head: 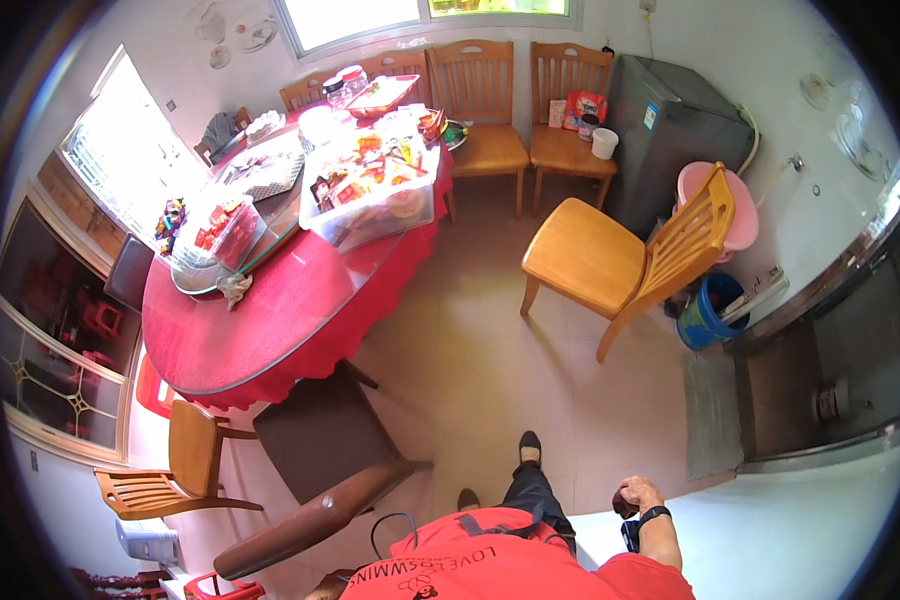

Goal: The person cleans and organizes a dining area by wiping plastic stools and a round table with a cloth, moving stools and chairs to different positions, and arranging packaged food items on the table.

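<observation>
My right hand [640,491], with a black band on the wrist, is closed around a small dark reddish-brown object [624,505]; its kind is unclear. A dark blue item [630,535] shows just beneath that wrist. Only a sliver of my left hand [328,586] appears at the bottom edge, beside my red shirt, so its fingers are hidden. Nearest to it is a brown padded chair [330,435] with its rounded backrest towards me. Ahead on the left stands a round table [270,337] with a red cloth, bearing a clear plastic bin [379,214] of wrapped snacks.
A wooden chair [592,255] stands out on the floor, before a grey appliance [671,112] and pink basins [742,202]. A blue bucket [701,319] sits by the doorway at right. Another wooden chair [195,454] is at left; more chairs [484,146] line the window wall.
</observation>
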`<state>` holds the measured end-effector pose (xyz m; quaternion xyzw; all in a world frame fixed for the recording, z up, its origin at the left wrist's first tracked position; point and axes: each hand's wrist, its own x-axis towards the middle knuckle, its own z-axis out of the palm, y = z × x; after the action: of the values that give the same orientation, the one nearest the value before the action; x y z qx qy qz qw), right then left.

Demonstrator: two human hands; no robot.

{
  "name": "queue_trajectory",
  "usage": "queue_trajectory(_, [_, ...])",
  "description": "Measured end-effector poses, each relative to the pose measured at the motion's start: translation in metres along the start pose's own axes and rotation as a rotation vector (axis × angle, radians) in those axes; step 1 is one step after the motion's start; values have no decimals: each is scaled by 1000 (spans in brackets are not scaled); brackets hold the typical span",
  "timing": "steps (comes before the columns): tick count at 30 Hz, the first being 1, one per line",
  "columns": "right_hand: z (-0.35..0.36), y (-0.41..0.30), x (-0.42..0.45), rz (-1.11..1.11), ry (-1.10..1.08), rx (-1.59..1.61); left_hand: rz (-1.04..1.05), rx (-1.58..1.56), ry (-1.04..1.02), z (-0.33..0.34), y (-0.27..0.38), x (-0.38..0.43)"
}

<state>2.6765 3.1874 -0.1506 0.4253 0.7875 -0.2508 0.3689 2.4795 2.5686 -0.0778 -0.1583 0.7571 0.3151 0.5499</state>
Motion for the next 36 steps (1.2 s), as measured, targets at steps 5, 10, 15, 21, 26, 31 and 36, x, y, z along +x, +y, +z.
queue_trajectory(5, [-74, -33, 46, -44, -15, 47, -72, -96, 18, 29, 52, 6])
queue_trajectory(10, [-134, -53, 86, -226, 38, 5, -97, -148, 19, 51, 107, 10])
queue_trajectory(15, [-166, -43, 110, -196, -17, 42, -107, -169, -11, 65, 146, 18])
queue_trajectory(21, [-181, -23, 129, -168, -98, -3, -98, -205, -49, 76, 174, 24])
queue_trajectory(26, [-205, -41, 151, -305, -58, 64, -43, -243, -90, 73, 206, 34])
queue_trajectory(31, [-242, -113, 193, -519, 93, 18, 47, -152, -52, 71, 282, 28])
queue_trajectory(36, [-301, -191, 208, -631, 73, -42, 123, -304, 31, 55, 358, 36])
